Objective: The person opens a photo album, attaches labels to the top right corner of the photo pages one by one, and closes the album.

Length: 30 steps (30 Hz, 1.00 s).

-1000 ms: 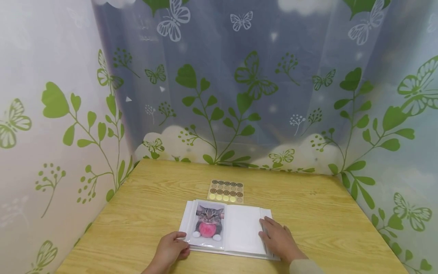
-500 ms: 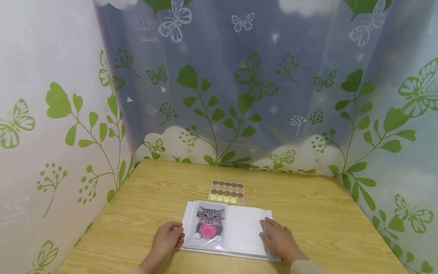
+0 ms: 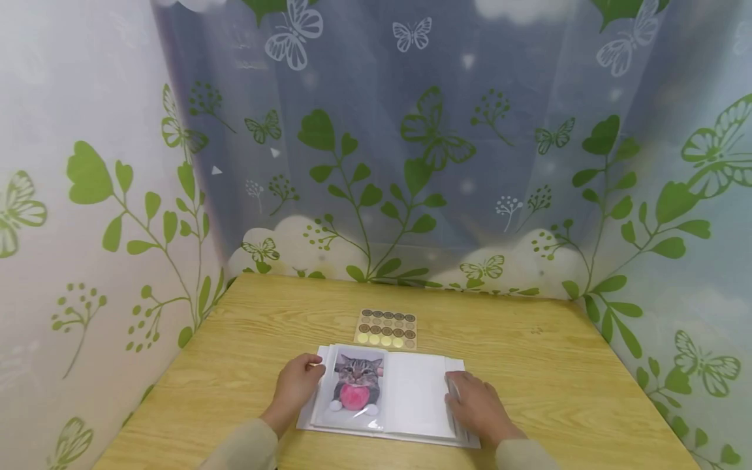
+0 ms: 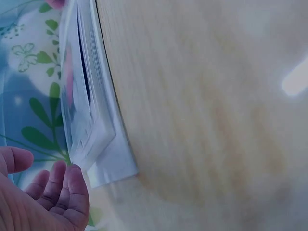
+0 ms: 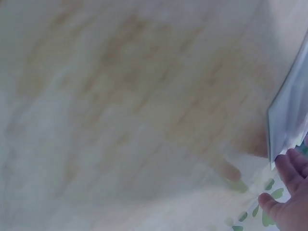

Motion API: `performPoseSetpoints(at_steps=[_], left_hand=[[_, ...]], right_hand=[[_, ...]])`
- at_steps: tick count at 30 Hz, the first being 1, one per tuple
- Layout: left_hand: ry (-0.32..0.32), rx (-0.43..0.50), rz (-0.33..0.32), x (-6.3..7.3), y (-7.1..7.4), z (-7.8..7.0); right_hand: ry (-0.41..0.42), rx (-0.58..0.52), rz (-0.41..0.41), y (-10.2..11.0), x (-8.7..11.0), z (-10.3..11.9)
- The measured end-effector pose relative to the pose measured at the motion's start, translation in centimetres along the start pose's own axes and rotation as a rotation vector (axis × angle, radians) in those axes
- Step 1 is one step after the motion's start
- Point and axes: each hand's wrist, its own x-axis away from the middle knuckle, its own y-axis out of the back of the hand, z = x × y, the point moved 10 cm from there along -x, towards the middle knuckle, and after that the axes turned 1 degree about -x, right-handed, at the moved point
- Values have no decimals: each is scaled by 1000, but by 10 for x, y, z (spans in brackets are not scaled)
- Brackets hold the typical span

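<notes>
A white photo album lies spread on the table, its right-hand page blank. Behind the clear sleeve on its left side is a photo of a tabby cat with a round pink object. My left hand is at the album's upper left edge, fingers loosely bent. The left wrist view has the thumb apart from those fingers, beside the corner of the page stack. My right hand rests on the right edge, its fingers extended over the page stack; in the right wrist view the fingertips are at the cover.
Just beyond the album lies a sheet of round stickers, in dark, brown and yellow rows. The wood-grain table meets a curtain printed with leaves and butterflies at its back and sides.
My left hand has moved from the album's lower left corner, out to the left, then up along its left edge. The right hand stays on the right edge.
</notes>
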Motion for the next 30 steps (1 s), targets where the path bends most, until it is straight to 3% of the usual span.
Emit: performPoseSetpoints(at_steps=[4, 7, 13, 18, 23, 30], left_hand=[[-14, -72, -6, -14, -2, -5], [-15, -124, -8, -25, -5, -8], [-55, -203, 8, -45, -17, -23], [-60, -224, 64, -58, -34, -35], [-56, -287, 96, -64, -54, -41], [-109, -422, 87, -75, -73, -42]], right_hand=[[40, 25, -92, 12, -4, 4], [40, 41, -114, 17, -10, 5], [23, 36, -102, 22, -26, 9], [-8, -1, -77, 15, -43, 12], [-49, -31, -63, 5, -57, 15], [-62, -55, -39, -4, -77, 24]])
